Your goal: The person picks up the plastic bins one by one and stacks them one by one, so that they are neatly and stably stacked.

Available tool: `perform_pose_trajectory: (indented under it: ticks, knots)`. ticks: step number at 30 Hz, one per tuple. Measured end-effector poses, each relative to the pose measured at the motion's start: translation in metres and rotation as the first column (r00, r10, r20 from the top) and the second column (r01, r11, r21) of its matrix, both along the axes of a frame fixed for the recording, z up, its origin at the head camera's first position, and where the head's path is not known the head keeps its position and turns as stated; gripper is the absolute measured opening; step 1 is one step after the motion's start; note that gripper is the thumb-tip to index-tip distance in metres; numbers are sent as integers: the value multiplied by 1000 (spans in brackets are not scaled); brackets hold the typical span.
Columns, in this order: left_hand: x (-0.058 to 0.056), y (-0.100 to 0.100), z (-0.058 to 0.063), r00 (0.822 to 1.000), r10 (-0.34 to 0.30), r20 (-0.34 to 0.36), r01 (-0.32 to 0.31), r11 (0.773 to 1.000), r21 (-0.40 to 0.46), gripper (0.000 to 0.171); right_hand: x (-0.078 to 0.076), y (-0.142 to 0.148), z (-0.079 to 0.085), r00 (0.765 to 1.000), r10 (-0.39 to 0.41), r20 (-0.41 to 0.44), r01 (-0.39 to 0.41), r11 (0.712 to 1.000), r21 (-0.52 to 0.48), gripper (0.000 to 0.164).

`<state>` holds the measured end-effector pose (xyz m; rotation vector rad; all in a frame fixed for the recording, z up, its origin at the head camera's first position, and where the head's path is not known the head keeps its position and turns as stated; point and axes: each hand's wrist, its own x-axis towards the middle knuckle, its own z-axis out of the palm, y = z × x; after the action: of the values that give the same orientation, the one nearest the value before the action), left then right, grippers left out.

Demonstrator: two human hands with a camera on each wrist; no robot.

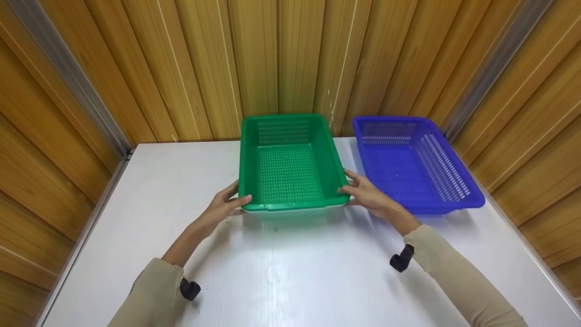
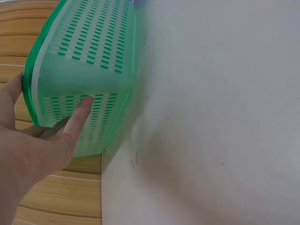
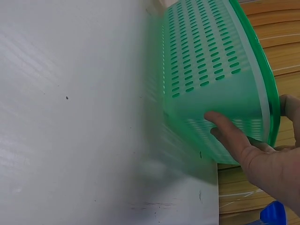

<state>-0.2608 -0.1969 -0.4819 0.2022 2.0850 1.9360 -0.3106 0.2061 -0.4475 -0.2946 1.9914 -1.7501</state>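
A rectangular green plastic basket (image 1: 290, 170) with a slotted base faces up in the head view, nothing inside it. A whitish rim (image 2: 35, 84) runs just under its green rim, and the outer walls look pale and translucent, like a second basket nested outside. My left hand (image 1: 223, 204) grips the near left corner, thumb over the rim and fingers against the outer wall. At the near right corner my right hand (image 1: 366, 194) holds the rim the same way. Whether the base touches the table cannot be told.
A larger blue basket (image 1: 399, 181) stands right of the green one, close to my right hand. Both are on a white table (image 1: 181, 181), backed by a wood-patterned corrugated wall (image 1: 299, 54). Similar walls flank the table on both sides.
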Motion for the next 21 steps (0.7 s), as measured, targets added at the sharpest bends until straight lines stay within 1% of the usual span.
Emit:
perform_pose_trajectory:
  ticks: [3,7,9,12,14,16,18,21]
  knots:
    - [0,0,1,1000,-8,-3,8,1000,-21,82,-1,2,0,1000,1,8,-1,1000,-3,80]
    - [1,-1,2,1000,-16,-5,16,999,-37,82,0,6,2,1000,9,16,-9,1000,18,82]
    - [2,-1,3,1000,-11,-7,10,998,-55,83,1,7,3,1000,11,14,-12,999,34,83]
    - [3,-6,7,1000,16,-7,-17,996,-82,85,3,9,9,1000,23,0,-23,998,54,81]
    - [2,-10,12,999,49,-12,-51,993,-107,85,4,13,15,999,30,-16,-28,997,65,79]
    - [0,-14,20,995,92,-25,-95,988,-124,83,4,18,22,998,40,-40,-37,997,68,75]
    - [-2,-16,30,990,135,-47,-140,980,-142,79,4,26,31,997,43,-68,-38,997,70,72]
    - [-5,-14,48,977,192,-92,-205,963,-175,72,4,38,45,993,32,-112,-23,997,80,70]
